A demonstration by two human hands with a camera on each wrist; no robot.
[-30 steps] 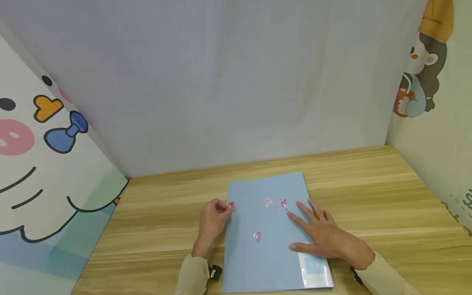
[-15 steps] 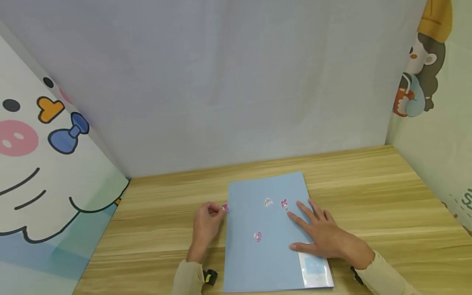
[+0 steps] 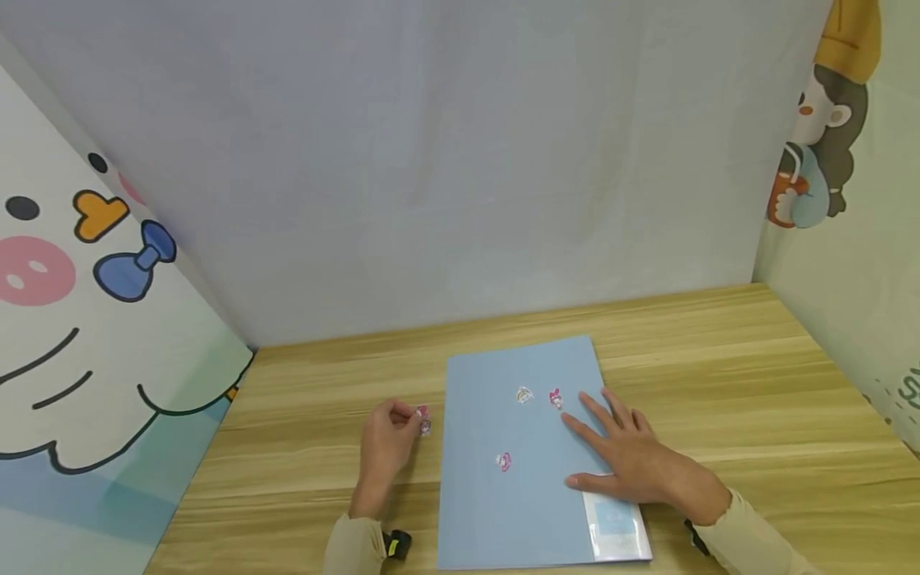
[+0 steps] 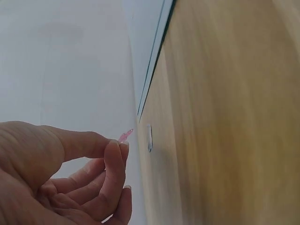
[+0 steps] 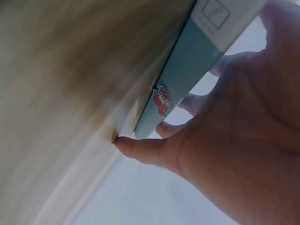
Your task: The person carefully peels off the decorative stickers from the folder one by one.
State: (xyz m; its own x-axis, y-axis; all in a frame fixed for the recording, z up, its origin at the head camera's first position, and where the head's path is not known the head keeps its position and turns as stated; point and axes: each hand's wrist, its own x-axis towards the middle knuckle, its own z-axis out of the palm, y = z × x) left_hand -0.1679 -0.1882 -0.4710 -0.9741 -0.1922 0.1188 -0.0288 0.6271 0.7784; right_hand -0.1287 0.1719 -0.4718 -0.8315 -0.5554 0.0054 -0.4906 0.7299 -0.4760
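A pale blue folder (image 3: 517,511) lies flat on the wooden table, with several small cartoon stickers on its cover, among them a pink-and-white sticker (image 3: 504,461) and a red-eared sticker (image 3: 556,398). Left of the folder, my left hand (image 3: 386,439) pinches a pink sticker (image 4: 125,135) between thumb and fingertips. Just beyond those fingertips, another small sticker (image 4: 149,137) is on the table. My right hand (image 3: 628,455) rests with spread fingers across the folder's right edge; in the right wrist view a red sticker (image 5: 162,101) shows on the cover beside it.
A clear pocket (image 3: 618,531) with a white and blue insert is at the folder's lower right corner. A pale curtain (image 3: 460,176) stands behind the table (image 3: 309,447). Printed cartoon panels flank both sides.
My left hand has moved left, off the folder's left edge and over the table, carrying the pink sticker. A second sticker now shows by its fingertips. The right hand stays in place.
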